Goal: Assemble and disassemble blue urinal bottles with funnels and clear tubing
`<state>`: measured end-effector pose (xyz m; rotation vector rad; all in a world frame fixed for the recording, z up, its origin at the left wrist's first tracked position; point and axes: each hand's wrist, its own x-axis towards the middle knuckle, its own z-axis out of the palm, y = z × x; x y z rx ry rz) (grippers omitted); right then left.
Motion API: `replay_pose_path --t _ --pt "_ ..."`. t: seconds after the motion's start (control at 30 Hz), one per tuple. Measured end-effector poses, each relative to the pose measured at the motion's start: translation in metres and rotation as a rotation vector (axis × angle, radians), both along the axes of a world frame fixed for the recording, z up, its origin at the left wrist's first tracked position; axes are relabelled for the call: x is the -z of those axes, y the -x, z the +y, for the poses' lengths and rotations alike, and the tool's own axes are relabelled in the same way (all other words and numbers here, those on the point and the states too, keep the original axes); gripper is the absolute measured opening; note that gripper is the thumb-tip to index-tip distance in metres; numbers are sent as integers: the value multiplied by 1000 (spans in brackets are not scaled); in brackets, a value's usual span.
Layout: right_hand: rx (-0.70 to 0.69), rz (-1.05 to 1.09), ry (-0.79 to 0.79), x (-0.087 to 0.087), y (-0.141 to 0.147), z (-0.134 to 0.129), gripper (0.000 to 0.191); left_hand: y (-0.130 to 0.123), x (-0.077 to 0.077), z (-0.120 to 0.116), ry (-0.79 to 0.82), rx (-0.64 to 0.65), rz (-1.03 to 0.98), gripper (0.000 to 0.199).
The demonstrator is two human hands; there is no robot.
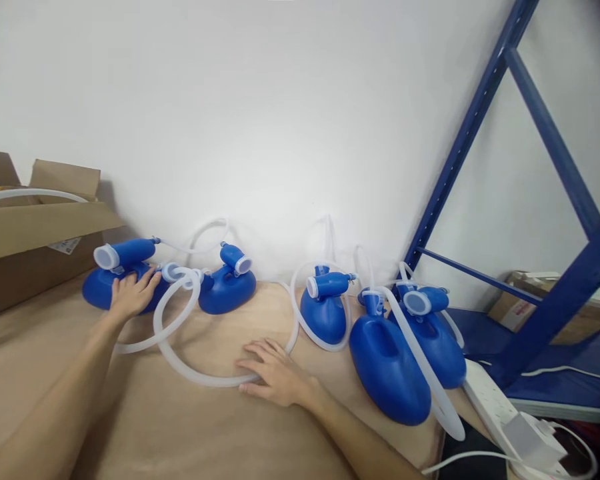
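Observation:
My left hand (133, 293), fingers spread, rests on a blue bottle (97, 288) at the left, below its blue cup with a white rim (125, 254). A coiled white tube (180, 365) runs from this bottle across the tabletop. My right hand (275, 373) lies over the tube's right part, fingers apart and palm down; whether it grips the tube is unclear. Just right of the left bottle sits another blue bottle (229, 291) with a tilted cup. Farther right are a blue bottle ringed by tube (324, 319), a large one (390, 370) and one behind it (440, 350).
An open cardboard box (40, 267) stands at the left against the wall. On the right are a blue metal rack (555, 327) and a white power strip (490, 400) with a plug and cable. Brown covering lies on the table (205, 427).

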<state>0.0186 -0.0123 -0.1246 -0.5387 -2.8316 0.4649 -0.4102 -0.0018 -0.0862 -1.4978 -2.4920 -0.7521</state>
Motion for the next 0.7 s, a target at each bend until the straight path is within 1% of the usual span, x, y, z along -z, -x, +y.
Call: replay_pose_path --t 0.07,0.13,0.17,0.23,0.33,0.4,0.47,0.57,0.63,0.7 --pt "-19 64 -30 13 -1 3 35 -4 2 -2 -22 -26 -14 70" --pt "-27 127 -44 19 -4 7 22 -10 5 -4 -52 -42 -20 68" --pt "-30 152 -54 21 -5 8 18 -14 7 -6 -72 -46 -18 68" --pt "-41 183 -83 25 -7 10 16 -22 12 -10 -119 -54 -7 68" --pt "-68 214 -114 32 -11 10 22 -33 22 -15 -179 -70 12 68" --pt "-80 248 -104 36 -15 7 31 -37 26 -18 -199 -66 24 67" --pt "-85 287 -76 40 -22 3 42 -39 27 -21 -208 -63 32 66" --pt "-90 322 -32 43 -35 -4 52 -37 21 -22 -203 -74 6 65" --pt "-98 336 19 43 -43 -7 53 -33 13 -20 -185 -84 -43 66" --pt "-100 350 120 42 -49 -7 55 -27 1 -17 -162 -86 -96 67"
